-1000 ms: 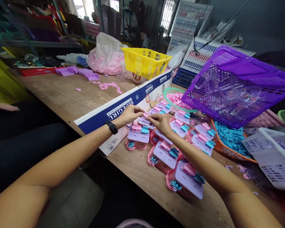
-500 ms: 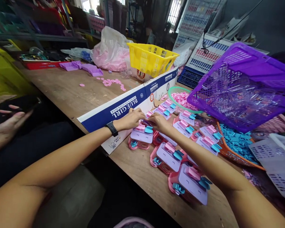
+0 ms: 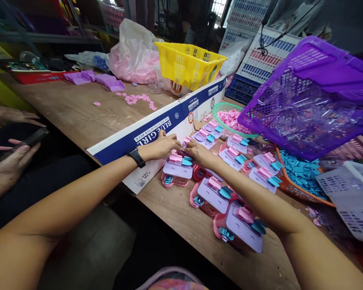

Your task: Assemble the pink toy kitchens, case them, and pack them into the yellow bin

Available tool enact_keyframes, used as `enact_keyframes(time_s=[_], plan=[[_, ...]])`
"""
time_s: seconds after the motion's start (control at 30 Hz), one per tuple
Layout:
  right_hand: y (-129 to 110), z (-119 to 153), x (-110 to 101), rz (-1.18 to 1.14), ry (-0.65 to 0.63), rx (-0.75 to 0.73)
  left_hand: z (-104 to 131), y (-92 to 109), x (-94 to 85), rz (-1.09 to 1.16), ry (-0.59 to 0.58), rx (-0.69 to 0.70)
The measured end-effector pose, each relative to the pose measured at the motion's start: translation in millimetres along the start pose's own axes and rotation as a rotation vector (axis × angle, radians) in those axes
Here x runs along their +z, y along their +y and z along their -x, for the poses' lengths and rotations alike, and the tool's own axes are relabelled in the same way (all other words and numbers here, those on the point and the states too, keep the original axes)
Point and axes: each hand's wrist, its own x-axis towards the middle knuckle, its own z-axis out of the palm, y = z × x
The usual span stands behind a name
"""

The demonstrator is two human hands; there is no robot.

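My left hand (image 3: 161,146) and my right hand (image 3: 198,153) meet over the rows of small plastic toys, fingertips close together. Both have their fingers closed at one toy, partly covered by the hands; a pink piece (image 3: 186,140) shows between them. What exactly the fingers pinch is hidden. Just in front of them stands a toy with a lilac top (image 3: 178,170), bearing a pink block and a blue piece. Two more such toys, a middle one (image 3: 214,196) and a nearest one (image 3: 245,229), stand by the table edge. Others sit beyond my right forearm.
A blue and white cardboard strip (image 3: 139,141) stands along the left. Behind are a green-rimmed basket (image 3: 216,108) of pink pieces, an orange basket (image 3: 305,196) of blue pieces and a tilted purple basket (image 3: 305,149). At left, another person's hand (image 3: 13,169) holds a phone (image 3: 34,137).
My view has shifted slightly, so most things sit a little higher and further left. My hands stay together at the same toy. The other person's second hand shows more now.
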Motion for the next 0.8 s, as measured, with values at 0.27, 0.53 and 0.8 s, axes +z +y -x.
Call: enact_keyframes(time_s=[0.27, 0.53, 0.8], plan=[[11, 47, -25, -0.290, 0.281, 0.122, 7, 29, 9.0, 0.095, 0.276, -0.206], [-5, 335, -64, -0.184, 0.756, 0.886, 28, 74, 44.4, 0.042, 0.267, -0.121], [-48, 481, 41, -0.082, 0.453, 1.280, 18, 1, 45.0, 0.221, 0.182, 0.147]])
